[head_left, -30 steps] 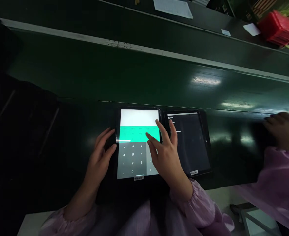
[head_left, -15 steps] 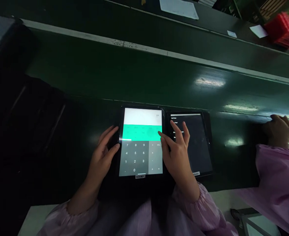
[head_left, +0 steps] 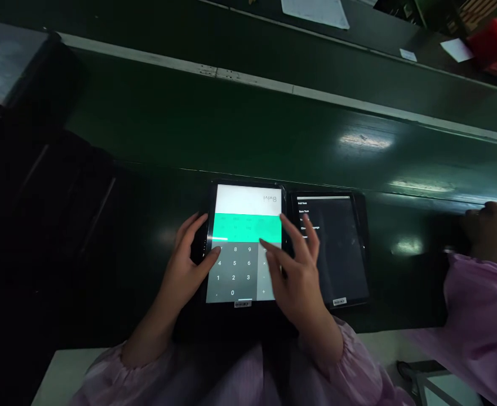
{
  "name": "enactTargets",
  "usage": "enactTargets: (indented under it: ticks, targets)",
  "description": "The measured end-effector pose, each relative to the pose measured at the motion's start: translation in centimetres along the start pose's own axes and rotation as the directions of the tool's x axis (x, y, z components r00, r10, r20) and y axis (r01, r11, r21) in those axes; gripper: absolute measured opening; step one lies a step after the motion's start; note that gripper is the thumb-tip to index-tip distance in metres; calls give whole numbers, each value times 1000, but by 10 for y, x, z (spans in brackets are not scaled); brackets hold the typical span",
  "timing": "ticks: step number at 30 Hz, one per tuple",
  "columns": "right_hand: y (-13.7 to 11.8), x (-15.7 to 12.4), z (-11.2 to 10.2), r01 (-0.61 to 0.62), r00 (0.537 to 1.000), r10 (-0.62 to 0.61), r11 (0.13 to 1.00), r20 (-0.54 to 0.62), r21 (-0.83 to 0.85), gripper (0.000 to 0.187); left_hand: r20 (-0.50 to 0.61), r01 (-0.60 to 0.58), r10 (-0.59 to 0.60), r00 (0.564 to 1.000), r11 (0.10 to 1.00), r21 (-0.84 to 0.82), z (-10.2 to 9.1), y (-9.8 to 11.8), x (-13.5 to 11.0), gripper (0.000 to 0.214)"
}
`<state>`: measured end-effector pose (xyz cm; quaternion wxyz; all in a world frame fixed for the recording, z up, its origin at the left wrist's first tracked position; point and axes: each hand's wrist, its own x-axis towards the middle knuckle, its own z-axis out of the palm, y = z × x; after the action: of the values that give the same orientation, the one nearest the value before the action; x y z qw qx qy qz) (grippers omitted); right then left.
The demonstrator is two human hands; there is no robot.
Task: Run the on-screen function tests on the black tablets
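A tablet (head_left: 234,273) with a lit calculator screen lies in front of me, slightly raised at its dark surround. Its keypad is grey, with a green band and a white display above it showing a short row of characters. My left hand (head_left: 185,262) holds the tablet's left edge, fingers along the side and thumb over the 7 key. My right hand (head_left: 301,270) hovers over the right side of the screen with fingers spread, its index fingertip by the bottom of the green band. Whether that fingertip touches the glass I cannot tell.
A second tablet (head_left: 344,265) with a dark text menu lies just right, partly behind my right hand. Further right is another person's hand (head_left: 491,234) in a pink sleeve. A red basket (head_left: 496,48) and white papers (head_left: 316,11) sit beyond the green bench (head_left: 231,127).
My right index finger has moved left and down across the screen. My left thumb has slid from the tablet's edge onto the glass. The display shows more characters.
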<state>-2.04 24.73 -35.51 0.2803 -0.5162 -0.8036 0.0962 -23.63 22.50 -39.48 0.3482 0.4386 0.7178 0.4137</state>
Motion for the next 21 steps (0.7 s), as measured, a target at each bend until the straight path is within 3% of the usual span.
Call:
enactTargets:
  ticks: [4,10,15,21]
  targets:
    - [15,3,3,-119,989,110,988,-101,-94,34,20,73,-72,997,994,-79,-2,2,-2,65]
    - [10,9,10,-9,1000,11,992,20,-129,36,11,101,-100,995,986,-136,-4,4,-3,56]
    - [16,9,3,-75,997,68,985,-47,-157,38,-25,89,-93,995,988,-123,-1,-1,-3,52]
    - [10,7,6,26,997,-15,989,71,-145,35,-40,71,-74,996,995,-67,0,1,-2,51]
